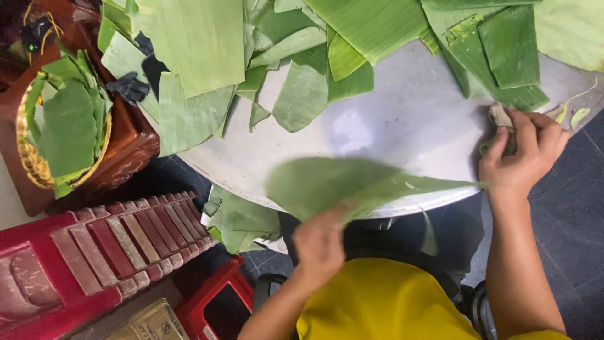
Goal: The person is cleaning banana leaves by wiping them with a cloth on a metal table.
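My left hand (319,245) grips a large green banana leaf piece (333,184) by its near edge, holding it over the front rim of the round metal table (402,119); the leaf is blurred by motion. At the table's right edge my right hand (525,151) is closed on a crumpled beige cloth (501,117). Many cut banana leaves (302,50) lie heaped across the far half of the table.
A woven basket (28,145) with trimmed leaf pieces rests on a brown wooden stand at the left. A red plastic stool (82,252) lies below it. Leaf scraps (242,220) hang under the table's front rim. The floor is dark tile.
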